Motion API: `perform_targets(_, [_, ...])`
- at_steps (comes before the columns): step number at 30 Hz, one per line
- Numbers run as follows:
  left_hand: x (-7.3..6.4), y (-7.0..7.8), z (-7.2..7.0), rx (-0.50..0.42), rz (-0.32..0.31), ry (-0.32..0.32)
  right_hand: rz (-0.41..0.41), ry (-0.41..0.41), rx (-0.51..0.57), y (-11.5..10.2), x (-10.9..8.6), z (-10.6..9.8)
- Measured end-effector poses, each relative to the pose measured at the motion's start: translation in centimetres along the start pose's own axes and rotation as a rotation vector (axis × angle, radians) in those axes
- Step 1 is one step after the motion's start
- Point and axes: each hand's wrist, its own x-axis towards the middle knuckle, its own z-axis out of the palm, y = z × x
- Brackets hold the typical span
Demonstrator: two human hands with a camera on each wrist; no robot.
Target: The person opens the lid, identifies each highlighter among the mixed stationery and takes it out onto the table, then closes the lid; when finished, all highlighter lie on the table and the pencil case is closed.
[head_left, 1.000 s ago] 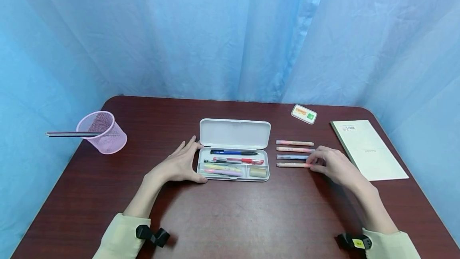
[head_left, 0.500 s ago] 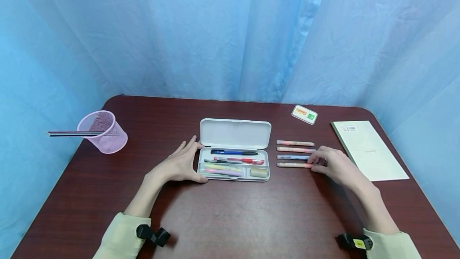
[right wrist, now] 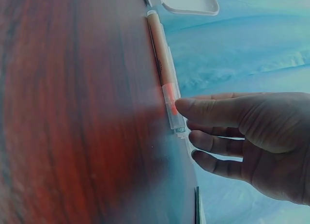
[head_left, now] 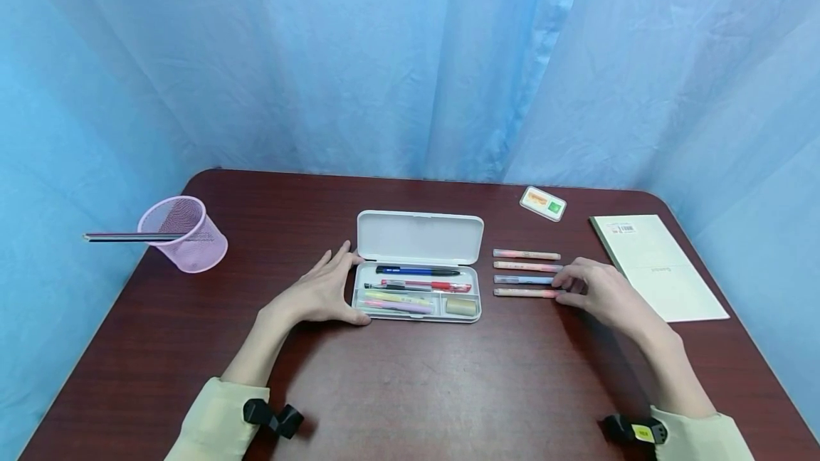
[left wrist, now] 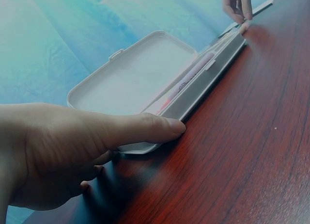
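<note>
Peach marker [head_left: 522, 293] lies on the dark red table [head_left: 435, 390], nearest of a row of four just right of the open pencil case [head_left: 419, 238]. From my end I see the right hand [head_left: 596, 292] pinching its capped right end in a narrow grip, thumb on the near side. Three other markers [head_left: 522, 279] lie beyond it, roughly parallel. I have the left hand [head_left: 323, 290] spread wide at the case's left end, thumb touching the near corner. Inside the case I make out a blue pen [head_left: 416, 271] and a red pen [head_left: 448, 287]. A notebook [head_left: 660, 269] lies to the right; a pink mesh cup [head_left: 195, 247] is well off to the left.
</note>
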Motion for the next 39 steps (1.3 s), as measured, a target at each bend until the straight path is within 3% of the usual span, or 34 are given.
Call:
perform_targets(9, [0.0, 0.1, 0.0, 0.000, -0.007, -0.001, -0.011, 0.029, -0.003, -0.2, 0.1, 0.1])
perform_targets(15, [0.2, 0.3, 0.0, -0.002, -0.009, -0.008, -0.050, 0.125, 0.006, -1.3, 0.5, 0.6])
perform_targets(20, [0.1, 0.2, -0.1, 0.003, -0.009, -0.005, -0.123, 0.151, 0.075, -4.6, 2.1, 1.7])
perform_targets(29, [0.0, 0.0, 0.0, 0.012, -0.015, -0.009, -0.242, 0.058, 0.211, -12.3, 5.4, 3.7])
perform_targets(34, [0.0, 0.1, 0.0, 0.013, -0.020, -0.004, -0.271, -0.022, 0.204, -15.7, 6.4, 4.8])
perform_targets(39, [0.1, 0.1, 0.0, 0.015, -0.015, -0.001, -0.289, -0.075, 0.197, -17.6, 7.0, 5.6])
